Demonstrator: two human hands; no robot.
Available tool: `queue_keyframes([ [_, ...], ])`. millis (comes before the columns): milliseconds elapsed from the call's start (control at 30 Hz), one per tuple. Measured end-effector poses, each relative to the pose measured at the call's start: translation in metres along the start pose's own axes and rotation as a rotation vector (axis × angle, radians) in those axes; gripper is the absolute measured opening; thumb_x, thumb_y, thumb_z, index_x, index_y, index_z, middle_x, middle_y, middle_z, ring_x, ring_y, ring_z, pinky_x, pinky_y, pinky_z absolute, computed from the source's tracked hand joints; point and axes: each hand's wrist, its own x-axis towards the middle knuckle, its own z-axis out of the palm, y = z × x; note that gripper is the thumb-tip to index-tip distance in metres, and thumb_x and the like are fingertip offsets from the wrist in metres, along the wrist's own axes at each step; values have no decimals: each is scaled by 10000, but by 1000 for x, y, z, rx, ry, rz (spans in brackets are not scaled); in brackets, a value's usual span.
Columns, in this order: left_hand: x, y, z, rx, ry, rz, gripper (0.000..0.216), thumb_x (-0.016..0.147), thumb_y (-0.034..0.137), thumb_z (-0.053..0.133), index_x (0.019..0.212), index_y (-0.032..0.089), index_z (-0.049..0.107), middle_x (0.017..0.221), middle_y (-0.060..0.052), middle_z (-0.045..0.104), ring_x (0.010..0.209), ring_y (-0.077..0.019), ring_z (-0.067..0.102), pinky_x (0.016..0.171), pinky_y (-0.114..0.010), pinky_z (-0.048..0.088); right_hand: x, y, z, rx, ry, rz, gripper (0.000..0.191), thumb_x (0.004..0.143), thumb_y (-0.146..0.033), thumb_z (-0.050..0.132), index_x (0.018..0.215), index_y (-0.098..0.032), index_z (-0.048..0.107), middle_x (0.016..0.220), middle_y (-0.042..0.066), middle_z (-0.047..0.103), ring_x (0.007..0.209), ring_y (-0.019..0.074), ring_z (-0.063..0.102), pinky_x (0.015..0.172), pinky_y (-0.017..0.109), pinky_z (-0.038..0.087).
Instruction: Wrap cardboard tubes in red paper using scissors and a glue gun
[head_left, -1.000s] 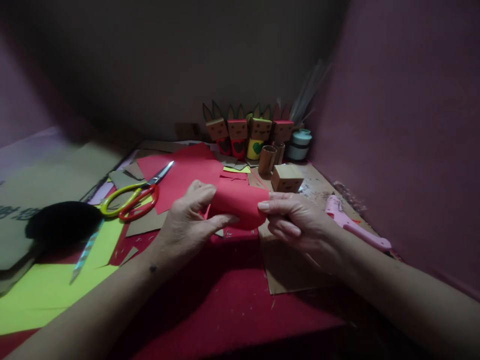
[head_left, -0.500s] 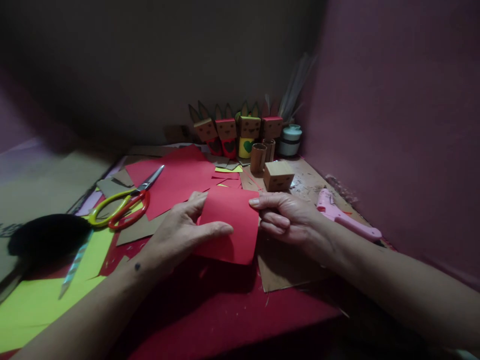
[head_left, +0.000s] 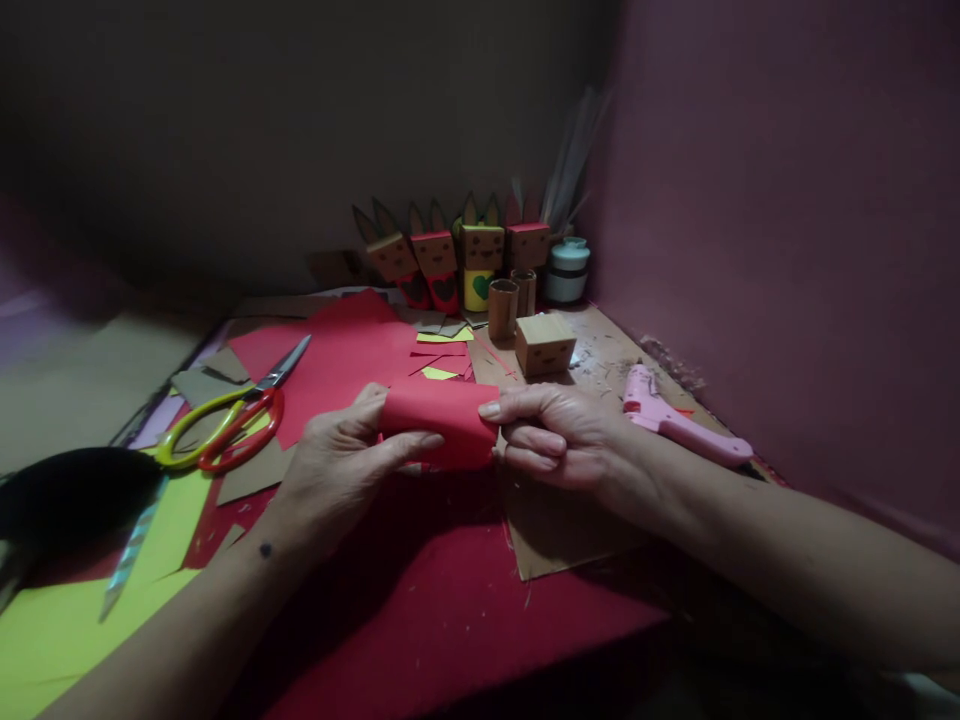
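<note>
A piece of red paper (head_left: 442, 425), curled into a roll, is held between both hands just above the table. My left hand (head_left: 341, 470) grips its left end, thumb in front and fingers behind. At the right end my right hand (head_left: 559, 435) pinches the roll with thumb and forefinger, the other fingers curled under. Beneath them lie a large red sheet (head_left: 420, 600) and a brown cardboard piece (head_left: 555, 530).
Yellow-and-red scissors (head_left: 225, 420) lie at left on a red sheet (head_left: 337, 360). A pink glue gun (head_left: 675, 420) lies at right. A cardboard cube with a face (head_left: 545, 343), two cardboard tubes (head_left: 510, 300), several rabbit-eared figures (head_left: 450, 255) and a small jar (head_left: 566, 270) stand at the back. Yellow paper (head_left: 75, 620) and a striped stick (head_left: 127, 560) are near left.
Half a second ago the red paper lay spread flat between my hands; now it is curled into a roll again, as it was a second ago. The view has shifted slightly.
</note>
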Motion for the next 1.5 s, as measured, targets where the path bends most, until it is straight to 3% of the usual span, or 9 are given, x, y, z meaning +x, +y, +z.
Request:
queue_keyframes([
  [133, -2, 6, -1, -99, -13, -98, 256, 663, 375, 825, 880, 241, 801, 976, -41, 775, 836, -223, 691, 786, -307, 546, 0, 5, -5, -167, -46, -162, 333, 762, -65, 603, 461, -165, 502, 258, -86, 342, 243, 30, 254, 320, 157, 250],
  [267, -3, 12, -1, -163, -15, -190, 269, 656, 367, 825, 877, 215, 796, 848, -52, 792, 729, -230, 713, 690, -299, 563, -4, 7, -7, -458, -8, -346, 297, 734, -202, 695, 500, -167, 515, 311, -78, 411, 285, 36, 320, 338, 185, 188],
  [400, -1, 13, -3, -238, -25, -189, 316, 616, 338, 850, 897, 207, 793, 844, -63, 793, 754, -262, 729, 712, -335, 581, -8, 5, -5, -575, -12, -340, 276, 757, -248, 673, 532, -165, 536, 343, -66, 461, 324, 41, 381, 378, 178, 254],
  [600, -4, 16, -3, -278, -112, -230, 335, 627, 342, 857, 915, 191, 774, 846, -72, 790, 711, -229, 727, 660, -285, 579, -7, 4, -5, -473, -43, -272, 170, 749, -260, 653, 629, -141, 633, 488, 18, 631, 435, 102, 578, 496, 210, 467],
  [767, -5, 19, 0, -372, -91, -249, 341, 775, 516, 696, 823, 183, 748, 705, -71, 758, 592, -215, 696, 542, -273, 545, -7, 4, -7, -426, -1, -238, 164, 723, -236, 662, 592, -145, 620, 472, 38, 644, 413, 101, 586, 436, 176, 443],
  [1033, -6, 18, 7, -477, -149, -347, 239, 802, 374, 703, 931, 176, 742, 767, -75, 761, 615, -222, 693, 595, -320, 565, -5, 5, -5, -301, 6, -165, 197, 720, -230, 656, 565, -118, 606, 434, 66, 622, 344, 108, 556, 366, 167, 427],
  [1200, -7, 17, 6, -315, -100, -284, 225, 773, 395, 749, 819, 174, 736, 519, -2, 666, 383, -113, 535, 505, -248, 515, 0, 3, -5, -214, -4, -136, 198, 740, -171, 596, 552, -110, 604, 406, 54, 591, 315, 117, 544, 343, 177, 438],
  [1367, -6, 16, 5, -259, -112, -282, 348, 722, 406, 784, 982, 179, 741, 717, -66, 757, 568, -207, 675, 476, -254, 508, 2, 1, -3, -115, 54, -56, 229, 757, -106, 553, 530, -133, 551, 377, 12, 529, 308, 119, 536, 309, 174, 411],
  [1500, -7, 15, 5, -239, -66, -264, 363, 708, 386, 797, 982, 154, 742, 813, -110, 771, 668, -258, 708, 602, -340, 572, 3, 1, -4, -104, 43, -52, 245, 761, -93, 543, 522, -146, 525, 365, 2, 508, 326, 121, 545, 335, 176, 428],
])
